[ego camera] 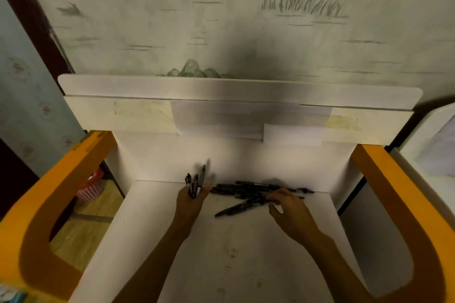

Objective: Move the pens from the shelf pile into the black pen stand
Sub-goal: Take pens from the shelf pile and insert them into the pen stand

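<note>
While a bunch of pens (pixel 195 183) is being held upright in the left hand (pixel 190 200), with the fingers curled round the barrels and the tips standing above the knuckles, the right hand (pixel 286 206) is being lowered over the pile (pixel 251 192) just beside it. The right fingers (pixel 273 197) are being laid on the near pens of the pile and the thumb (pixel 274 211) is being kept apart below them; whether a pen is actually being pinched cannot be told, so the hand is being read as loosely spread. The pile is being left lying flat at the back of the white shelf (pixel 221 253), close to the rear panel (pixel 234 160), with most barrels running left to right and one pen (pixel 236 208) slanting out toward the viewer. The two hands are being kept near each other, the left one to the left of the pile's end. The shelf is being flanked by orange side frames (pixel 37 216) on both sides. A pink basket (pixel 92 186) is being seen on the floor through the left frame. A painted wall (pixel 246 19) with reeds is being shown behind.
</note>
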Motion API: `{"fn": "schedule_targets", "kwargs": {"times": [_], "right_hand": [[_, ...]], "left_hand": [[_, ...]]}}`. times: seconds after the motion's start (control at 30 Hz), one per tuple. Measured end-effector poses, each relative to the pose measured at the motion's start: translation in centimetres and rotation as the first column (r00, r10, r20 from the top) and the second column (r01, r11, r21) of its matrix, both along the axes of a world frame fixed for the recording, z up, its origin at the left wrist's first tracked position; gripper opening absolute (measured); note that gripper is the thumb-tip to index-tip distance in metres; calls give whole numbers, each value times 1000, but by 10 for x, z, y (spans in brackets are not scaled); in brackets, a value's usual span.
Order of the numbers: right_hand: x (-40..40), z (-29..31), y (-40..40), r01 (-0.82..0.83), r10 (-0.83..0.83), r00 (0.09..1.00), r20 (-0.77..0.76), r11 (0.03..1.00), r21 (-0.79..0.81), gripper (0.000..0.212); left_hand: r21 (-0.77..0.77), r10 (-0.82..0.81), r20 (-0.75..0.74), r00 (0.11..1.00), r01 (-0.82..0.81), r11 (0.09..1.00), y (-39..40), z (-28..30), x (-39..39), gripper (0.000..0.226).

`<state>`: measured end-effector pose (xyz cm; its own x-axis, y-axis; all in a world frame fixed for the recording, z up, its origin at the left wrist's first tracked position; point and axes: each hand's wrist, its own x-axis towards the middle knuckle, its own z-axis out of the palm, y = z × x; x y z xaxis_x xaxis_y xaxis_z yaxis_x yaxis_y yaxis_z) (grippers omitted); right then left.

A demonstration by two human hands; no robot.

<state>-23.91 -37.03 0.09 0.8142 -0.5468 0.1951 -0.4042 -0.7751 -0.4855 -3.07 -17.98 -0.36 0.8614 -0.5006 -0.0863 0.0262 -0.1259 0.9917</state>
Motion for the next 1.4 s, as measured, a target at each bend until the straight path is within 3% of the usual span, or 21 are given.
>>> {"fn": "schedule_targets", "kwargs": {"times": [0.13, 0.33, 0.4, 0.5, 0.57, 0.67, 0.77, 1.03, 1.2, 1.4], "right_hand": [[4, 2, 3, 10, -10, 1000, -12, 1000, -18, 25], [7, 5, 6, 10, -10, 1000, -8, 1000, -13, 25], [6, 5, 7, 8, -8, 1000, -5, 1000, -16, 25], [5, 6, 8, 13, -13, 1000, -10, 1000, -15, 26], [5, 6, 9, 17, -17, 1000, -13, 1000, -13, 26], [3, 6, 11, 15, -15, 1000, -16, 1000, -10, 25], [2, 6, 11, 8, -8, 1000, -9, 1000, -11, 23], [-6, 8, 5, 28, -29, 1000, 9, 1000, 12, 23], [-7, 9, 4, 40, -40, 999, -6, 999, 18, 27], [-3, 11, 5, 31, -31, 999, 8, 999, 10, 26]], "left_hand": [[-11, -20, -29, 999, 20, 1000, -8, 3, -9, 13], [83, 78, -78, 994, -71, 994, -6, -30, -12, 23], [110, 73, -37, 997, -69, 992, -8, -32, -13, 17], [155, -20, 110, 994, 3, 988, -13, -28, -15, 28], [219, -126, 227, 966, 76, 973, -19, -27, -14, 34], [442, -330, 360, 873, 152, 884, -30, -24, -13, 33], [552, -443, 379, 812, 186, 813, -39, -25, -15, 31], [635, -506, 442, 741, 140, 760, -44, -32, -15, 27], [712, -584, 499, 640, 81, 698, -40, -38, -11, 24], [681, -639, 522, 565, 174, 711, -32, -48, -17, 26]]}}
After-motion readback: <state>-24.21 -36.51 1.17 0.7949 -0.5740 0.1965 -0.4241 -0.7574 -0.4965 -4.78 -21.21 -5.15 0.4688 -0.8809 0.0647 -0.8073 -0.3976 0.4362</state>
